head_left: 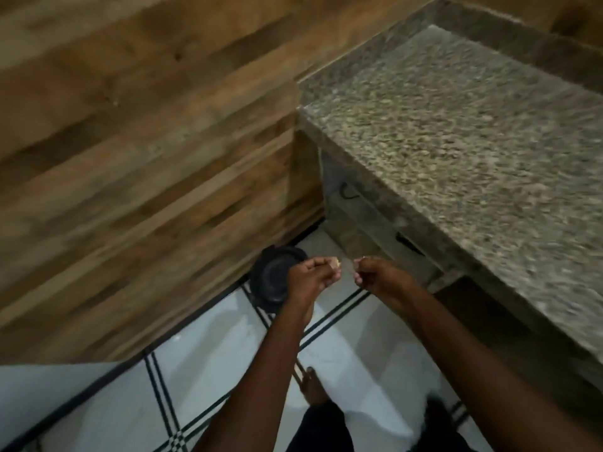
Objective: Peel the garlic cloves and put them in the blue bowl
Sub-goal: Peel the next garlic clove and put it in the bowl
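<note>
My left hand [311, 277] and my right hand [378, 275] are held out side by side above the floor, a small gap between them. The left fingers are curled round a pale garlic clove [336, 264], which peeks out at the fingertips. My right hand pinches a tiny pale scrap, probably garlic skin [363, 258], between thumb and finger. Just behind and below my left hand a black bin [270, 278] stands on the floor. No blue bowl is in view. The frame is blurred by motion.
A speckled granite counter [456, 132] fills the right side, with drawers [359, 210] under its edge. A wood-panelled wall [146, 141] runs along the left. White floor tiles with black lines [202, 370] lie below, and my bare foot [311, 386] stands on them.
</note>
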The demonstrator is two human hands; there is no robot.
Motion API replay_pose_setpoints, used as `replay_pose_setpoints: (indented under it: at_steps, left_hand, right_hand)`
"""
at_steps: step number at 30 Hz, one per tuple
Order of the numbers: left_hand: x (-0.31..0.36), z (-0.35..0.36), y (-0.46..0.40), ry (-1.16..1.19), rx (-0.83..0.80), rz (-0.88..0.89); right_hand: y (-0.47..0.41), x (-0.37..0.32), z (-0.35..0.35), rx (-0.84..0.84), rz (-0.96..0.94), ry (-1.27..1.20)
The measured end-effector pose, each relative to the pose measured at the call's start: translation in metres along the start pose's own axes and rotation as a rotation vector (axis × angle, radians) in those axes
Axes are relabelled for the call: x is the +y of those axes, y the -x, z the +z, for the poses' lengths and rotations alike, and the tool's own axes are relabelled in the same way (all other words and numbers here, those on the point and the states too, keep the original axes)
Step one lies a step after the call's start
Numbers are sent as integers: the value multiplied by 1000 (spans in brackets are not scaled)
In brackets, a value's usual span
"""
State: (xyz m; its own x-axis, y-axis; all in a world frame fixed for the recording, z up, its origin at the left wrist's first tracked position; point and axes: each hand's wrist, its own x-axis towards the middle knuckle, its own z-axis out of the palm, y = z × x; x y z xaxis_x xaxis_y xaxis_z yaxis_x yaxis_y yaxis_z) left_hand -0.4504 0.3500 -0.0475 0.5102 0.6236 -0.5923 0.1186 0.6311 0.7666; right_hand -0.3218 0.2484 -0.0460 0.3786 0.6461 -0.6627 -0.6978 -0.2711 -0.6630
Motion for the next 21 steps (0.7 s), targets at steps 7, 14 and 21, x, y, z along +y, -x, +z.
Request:
replay_pose_setpoints:
  at_steps: [7,14,21]
  left_hand:
    - [12,-128,-58,44,194,-79]
    - [-2,-203,-120,68,319,-115]
    - [-66,-256,-207,103,365,-250]
  right_hand:
    - [-96,53,105,40,195,128]
    - [-198,102,151,87,306,287]
    - [-304,175,137,96,426,495]
